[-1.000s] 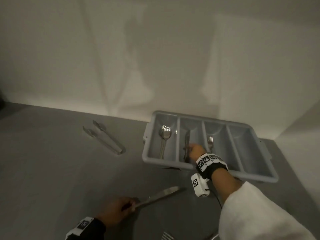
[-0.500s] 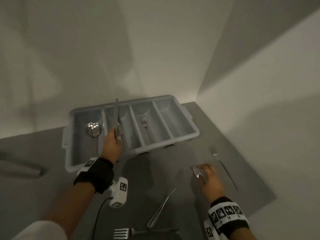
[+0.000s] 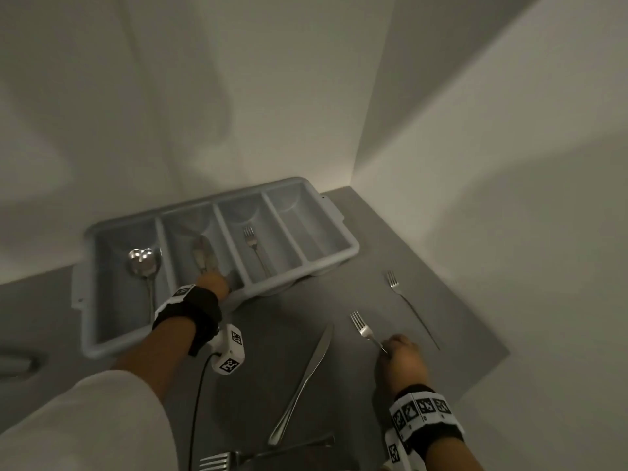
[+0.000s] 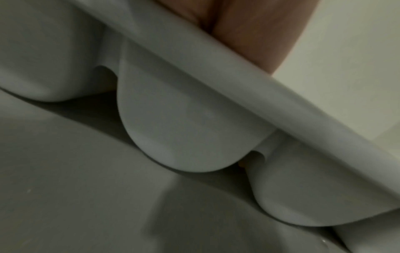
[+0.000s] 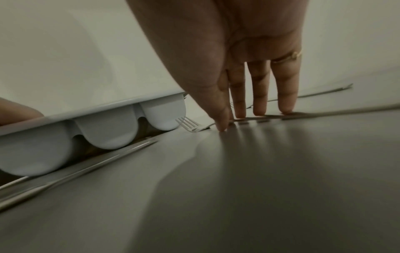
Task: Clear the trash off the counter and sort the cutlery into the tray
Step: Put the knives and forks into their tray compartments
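The grey four-slot cutlery tray sits against the wall, with spoons in its leftmost slot and a fork in the third. My left hand reaches over the near rim into the second slot, where a knife lies blurred; its fingers are hidden. My right hand is down on the counter. Its thumb and straight fingertips pinch the handle of a fork, which lies flat. The left wrist view shows only the tray's outer wall.
A loose knife lies between my arms. A second fork is to the right, near the side wall. A third fork is at the bottom edge, and tongs at the far left.
My left hand picked a knife up off the counter, carried it upright over the tray and lowered it into the second slot. My right hand left the tray and came down on the fork.
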Available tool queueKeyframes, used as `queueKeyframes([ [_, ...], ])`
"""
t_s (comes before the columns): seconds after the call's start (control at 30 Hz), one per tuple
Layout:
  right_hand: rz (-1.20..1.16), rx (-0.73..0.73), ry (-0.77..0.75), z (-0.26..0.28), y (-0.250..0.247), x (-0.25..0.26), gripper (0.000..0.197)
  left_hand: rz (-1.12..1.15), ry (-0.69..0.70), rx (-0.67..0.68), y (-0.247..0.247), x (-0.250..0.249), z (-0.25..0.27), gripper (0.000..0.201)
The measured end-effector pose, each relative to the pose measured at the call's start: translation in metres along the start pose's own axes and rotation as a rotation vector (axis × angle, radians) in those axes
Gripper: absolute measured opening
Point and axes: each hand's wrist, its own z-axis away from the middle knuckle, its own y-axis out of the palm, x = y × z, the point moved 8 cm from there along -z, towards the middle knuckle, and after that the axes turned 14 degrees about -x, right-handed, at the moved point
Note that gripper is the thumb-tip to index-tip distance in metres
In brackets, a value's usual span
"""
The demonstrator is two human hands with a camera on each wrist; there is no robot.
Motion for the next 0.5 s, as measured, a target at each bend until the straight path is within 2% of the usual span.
queueKeyframes([
  [0.1,0.107,0.049,0.002,0.0,-0.005,0.007,0.018,0.194,0.05,-0.14,-0.014,-0.005,0.009,0.035],
  [0.17,0.12,0.11,0.068,0.003,-0.012,0.009,0.018,0.381,0.154,-0.245,-0.029,-0.01,0.025,0.034],
  [0.27,-0.169,0.096,0.133,0.007,-0.025,0.024,0.01,0.541,0.397,-0.361,-0.054,-0.011,0.063,0.025],
  [0.33,-0.348,0.052,0.016,0.001,-0.04,0.054,0.014,0.554,0.499,-0.39,-0.063,0.001,0.089,0.031],
  [0.4,-0.44,-0.004,-0.136,-0.01,-0.06,0.096,0.014,0.565,0.518,-0.366,-0.065,0.021,0.111,0.04],
  [0.43,-0.476,-0.041,-0.198,-0.018,-0.072,0.123,0.006,0.562,0.502,-0.334,-0.063,0.031,0.12,0.036],
  [0.5,-0.546,-0.107,-0.258,-0.043,-0.084,0.17,0.012,0.516,0.453,-0.237,-0.05,0.049,0.136,0.018],
])
